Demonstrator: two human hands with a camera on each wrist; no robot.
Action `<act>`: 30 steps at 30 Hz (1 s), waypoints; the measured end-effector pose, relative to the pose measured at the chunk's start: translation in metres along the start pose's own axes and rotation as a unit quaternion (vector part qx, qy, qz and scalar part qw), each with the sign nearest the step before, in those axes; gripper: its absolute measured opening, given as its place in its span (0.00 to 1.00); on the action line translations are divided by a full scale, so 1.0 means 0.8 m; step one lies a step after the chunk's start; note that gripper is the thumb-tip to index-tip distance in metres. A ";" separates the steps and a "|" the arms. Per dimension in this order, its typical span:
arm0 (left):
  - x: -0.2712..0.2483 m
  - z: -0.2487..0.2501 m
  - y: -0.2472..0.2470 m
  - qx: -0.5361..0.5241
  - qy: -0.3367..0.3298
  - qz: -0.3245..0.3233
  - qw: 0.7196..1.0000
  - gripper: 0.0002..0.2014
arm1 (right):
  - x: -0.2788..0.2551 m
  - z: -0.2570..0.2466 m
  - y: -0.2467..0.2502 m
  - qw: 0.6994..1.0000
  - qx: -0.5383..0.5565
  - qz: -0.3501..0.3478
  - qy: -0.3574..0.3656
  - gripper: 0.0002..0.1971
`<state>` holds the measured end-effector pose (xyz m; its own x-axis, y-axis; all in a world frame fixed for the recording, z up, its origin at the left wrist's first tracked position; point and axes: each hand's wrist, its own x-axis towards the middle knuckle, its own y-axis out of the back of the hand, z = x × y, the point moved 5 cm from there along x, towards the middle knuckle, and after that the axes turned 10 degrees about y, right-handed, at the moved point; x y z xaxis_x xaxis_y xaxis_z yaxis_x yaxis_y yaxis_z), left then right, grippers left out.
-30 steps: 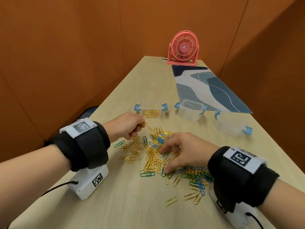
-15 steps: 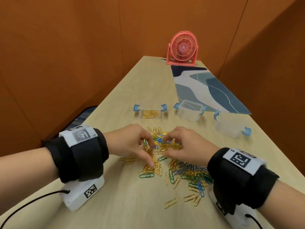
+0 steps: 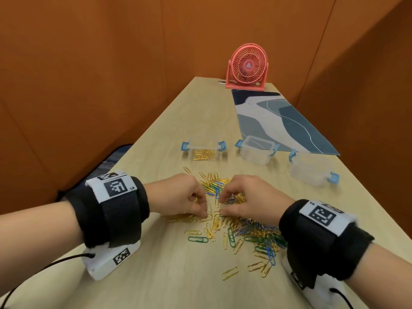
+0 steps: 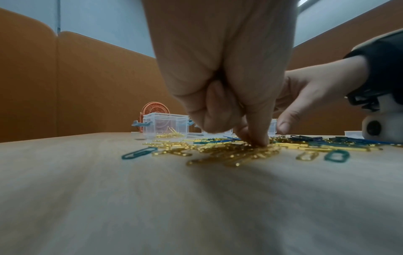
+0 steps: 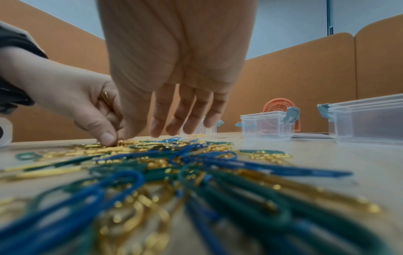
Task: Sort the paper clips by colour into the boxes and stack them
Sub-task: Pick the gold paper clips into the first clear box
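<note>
A mixed pile of gold, blue and green paper clips (image 3: 225, 221) lies on the wooden table, close up in the right wrist view as the pile (image 5: 174, 155). My left hand (image 3: 204, 216) has curled fingers and pinches gold clips (image 4: 240, 148) at the pile's left side, with more gold clips tucked in its palm (image 5: 105, 96). My right hand (image 3: 223, 205) hovers just beside it, fingers (image 5: 185, 120) relaxed above the clips, holding nothing. Three clear boxes with blue latches stand behind: the left box (image 3: 204, 152) holds gold clips, the middle box (image 3: 256, 150) and right box (image 3: 310, 170) look empty.
A pink desk fan (image 3: 247, 65) stands at the table's far end, with a blue patterned mat (image 3: 278, 121) in front of it. Orange partition walls close in on three sides. The table's left edge (image 3: 124, 157) is near my left wrist.
My left hand came down from beside the gold box onto the pile and now pinches gold clips. My right hand shifted left until both hands meet at the pile's middle.
</note>
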<state>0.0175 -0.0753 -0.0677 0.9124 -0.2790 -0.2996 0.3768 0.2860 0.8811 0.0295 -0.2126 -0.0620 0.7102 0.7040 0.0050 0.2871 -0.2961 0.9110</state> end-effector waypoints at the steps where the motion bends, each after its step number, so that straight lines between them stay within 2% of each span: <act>1: -0.001 0.000 0.001 0.003 0.002 0.003 1.000 0.09 | 0.000 -0.003 0.000 1.000 0.002 0.000 0.010 0.14; 3: -0.002 -0.005 0.009 -0.024 0.020 0.024 0.999 0.08 | 0.000 -0.009 -0.001 0.999 0.007 -0.007 0.035 0.20; 5: -0.002 -0.017 0.015 -0.138 0.075 0.012 0.988 0.09 | 0.000 -0.016 -0.005 0.998 -0.003 -0.030 0.056 0.28; 6: -0.004 -0.023 0.016 -0.241 0.104 -0.022 0.965 0.10 | 0.001 -0.019 -0.009 0.997 -0.013 -0.046 0.064 0.31; 7: -0.006 -0.028 0.016 -0.354 0.126 -0.062 0.925 0.11 | 0.001 -0.021 -0.013 0.995 -0.023 -0.061 0.074 0.34; 9: -0.009 -0.037 0.018 -0.544 0.152 -0.115 0.817 0.13 | 0.002 -0.028 -0.019 0.990 -0.049 -0.084 0.103 0.37; 10: -0.011 -0.042 0.020 -0.602 0.159 -0.124 0.773 0.12 | 0.003 -0.032 -0.022 0.986 -0.063 -0.098 0.119 0.37; 11: -0.014 -0.045 0.022 -0.640 0.163 -0.128 0.740 0.12 | 0.003 -0.035 -0.025 0.982 -0.076 -0.113 0.133 0.36; 13: -0.016 -0.054 0.025 -0.680 0.170 -0.119 0.703 0.10 | 0.004 -0.039 -0.029 0.973 -0.101 -0.141 0.151 0.31; 15: -0.019 -0.062 0.026 -0.688 0.182 -0.099 0.696 0.06 | 0.005 -0.041 -0.029 0.972 -0.106 -0.148 0.149 0.25; 18: -0.022 -0.070 0.027 -0.661 0.198 -0.062 0.721 0.05 | 0.006 -0.039 -0.022 0.985 -0.064 -0.111 0.120 0.17; 20: -0.021 -0.072 0.031 -0.615 0.207 -0.033 0.760 0.07 | 0.007 -0.037 -0.020 0.989 -0.048 -0.091 0.104 0.12; 21: -0.019 -0.073 0.033 -0.574 0.212 -0.015 0.791 0.07 | 0.007 -0.036 -0.020 0.990 -0.043 -0.087 0.097 0.10; 23: -0.014 -0.070 0.041 -0.422 0.217 0.018 0.880 0.10 | 0.008 -0.034 -0.020 0.992 -0.047 -0.083 0.086 0.07; 24: -0.011 -0.069 0.045 -0.314 0.212 0.028 0.925 0.16 | 0.008 -0.033 -0.019 0.992 -0.050 -0.078 0.083 0.06; 25: -0.007 -0.066 0.047 -0.204 0.201 0.028 0.958 0.24 | 0.008 -0.033 -0.018 0.993 -0.052 -0.070 0.079 0.07; 27: 0.000 -0.062 0.042 -0.047 0.190 -0.006 0.981 0.42 | 0.008 -0.031 -0.016 0.995 -0.043 -0.053 0.069 0.15; 30: 0.003 -0.060 0.020 0.050 0.162 -0.067 0.983 0.58 | 0.006 -0.029 -0.021 0.993 -0.042 -0.081 0.071 0.36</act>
<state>0.0332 -0.0271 -0.0716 0.8644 0.0039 -0.5028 0.4949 0.1701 0.8522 0.0136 -0.1896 -0.0675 0.5605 0.8231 -0.0914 0.3307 -0.1212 0.9359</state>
